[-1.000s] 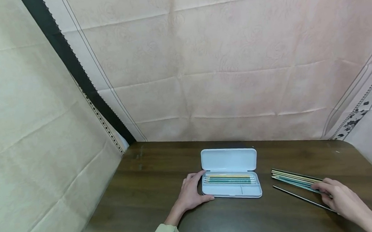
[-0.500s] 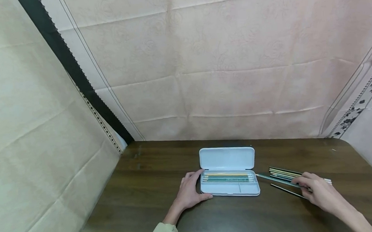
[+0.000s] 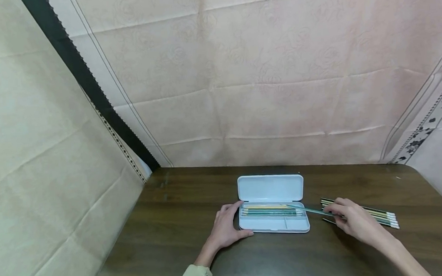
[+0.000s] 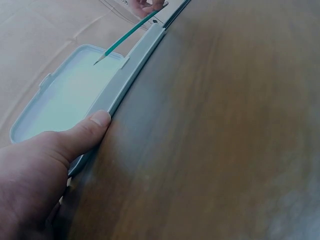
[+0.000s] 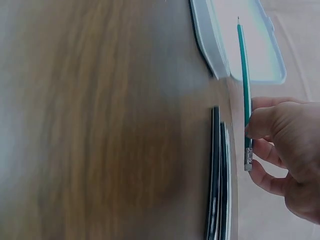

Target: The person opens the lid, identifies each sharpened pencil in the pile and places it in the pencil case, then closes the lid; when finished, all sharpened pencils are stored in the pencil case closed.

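A light-blue pencil case (image 3: pixel 260 229) lies on the table with its lid (image 3: pixel 270 187) raised at the back. Several green and yellow pencils (image 3: pixel 270 213) lie in its rear compartment. My left hand (image 3: pixel 225 228) grips the case's left end, thumb (image 4: pixel 87 134) at the front edge and fingers toward the back corner. My right hand (image 3: pixel 350 219) pinches a green pencil (image 5: pixel 244 75) near its eraser end. This pencil's sharp tip points left, above the case's right part. Below the right hand lie several loose pencils (image 3: pixel 385 217), partly hidden by it.
The brown wooden table (image 3: pixel 193 189) carries everything. A pale cloth (image 3: pixel 263 90) hangs behind its far edge, and another cloth (image 3: pixel 58 184) hangs at the left. One dark pencil (image 5: pixel 212 170) lies along the near side of the loose group.
My right hand has lifted a green pencil from the loose group and moved left with it, bringing its tip over the case. My left hand keeps its place on the case.
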Demonstrator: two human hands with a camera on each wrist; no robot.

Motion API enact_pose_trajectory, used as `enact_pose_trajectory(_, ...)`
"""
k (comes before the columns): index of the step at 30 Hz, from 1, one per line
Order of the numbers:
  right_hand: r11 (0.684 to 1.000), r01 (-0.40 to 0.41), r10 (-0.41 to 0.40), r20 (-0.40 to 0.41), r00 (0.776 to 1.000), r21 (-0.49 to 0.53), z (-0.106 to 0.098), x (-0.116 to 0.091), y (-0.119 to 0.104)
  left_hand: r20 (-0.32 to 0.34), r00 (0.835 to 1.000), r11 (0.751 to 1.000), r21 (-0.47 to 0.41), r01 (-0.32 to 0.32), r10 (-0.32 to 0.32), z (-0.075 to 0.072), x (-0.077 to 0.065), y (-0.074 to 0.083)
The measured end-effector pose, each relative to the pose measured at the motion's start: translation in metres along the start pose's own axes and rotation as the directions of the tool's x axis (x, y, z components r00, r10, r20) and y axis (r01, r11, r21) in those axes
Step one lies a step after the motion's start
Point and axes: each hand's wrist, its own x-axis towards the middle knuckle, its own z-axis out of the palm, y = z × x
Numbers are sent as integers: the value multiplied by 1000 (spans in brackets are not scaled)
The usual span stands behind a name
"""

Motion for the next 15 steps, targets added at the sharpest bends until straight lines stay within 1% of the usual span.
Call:
enact_pose_trajectory(5, 1000, 11, -12, 16, 1000, 16, 7, 12, -7, 0, 1000, 1000, -1, -5, 5, 0, -1, 0)
enact_pose_trajectory(9, 1000, -14, 13, 38, 999, 19, 12, 22, -13, 3, 1000, 1000, -12, 6, -6, -1, 0, 1)
enact_pose_trajectory(15, 998, -52, 48, 106, 993, 29, 18, 35, -23, 4, 1000, 1000, -20, 9, -9, -1, 0, 2)
